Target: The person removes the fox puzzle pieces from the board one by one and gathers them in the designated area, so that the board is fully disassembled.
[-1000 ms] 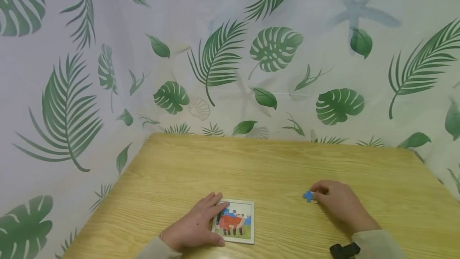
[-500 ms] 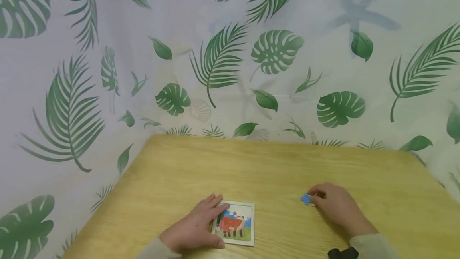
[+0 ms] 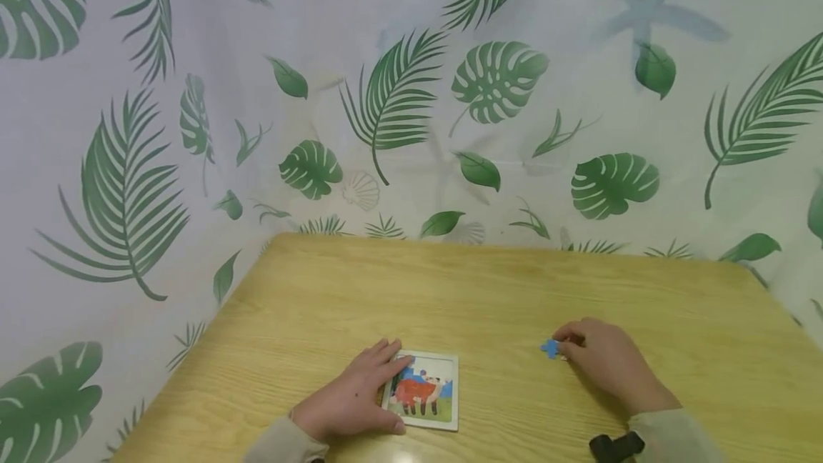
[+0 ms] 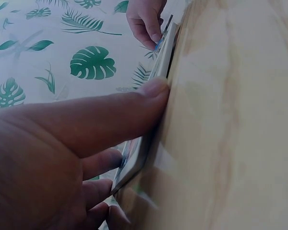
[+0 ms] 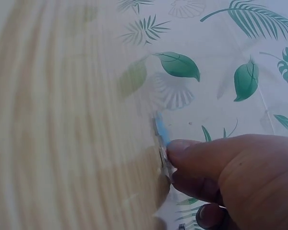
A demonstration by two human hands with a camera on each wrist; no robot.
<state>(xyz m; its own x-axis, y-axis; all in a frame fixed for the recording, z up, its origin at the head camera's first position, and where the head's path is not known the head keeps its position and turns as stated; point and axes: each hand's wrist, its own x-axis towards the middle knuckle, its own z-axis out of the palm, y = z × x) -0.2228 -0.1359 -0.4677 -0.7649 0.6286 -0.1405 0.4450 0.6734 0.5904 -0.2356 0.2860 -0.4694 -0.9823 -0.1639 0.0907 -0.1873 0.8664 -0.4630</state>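
A small square picture puzzle (image 3: 421, 399) in a pale frame lies on the table, showing a red and white animal with dark legs against blue, white and green. My left hand (image 3: 356, 395) rests along its left side. The index finger reaches over the upper left corner, and in the left wrist view the thumb (image 4: 120, 112) touches the frame's edge. To the right, apart from the frame, my right hand (image 3: 604, 359) pinches a blue jigsaw piece (image 3: 550, 349) between thumb and fingers. The right wrist view shows the piece (image 5: 162, 128) nearly edge-on, low over the wood; contact with it is unclear.
The wood-grain table (image 3: 411, 291) extends under both hands. Behind it and at the left hangs a white curtain (image 3: 411, 91) printed with green leaves. A dark band (image 3: 616, 447) is on the right wrist.
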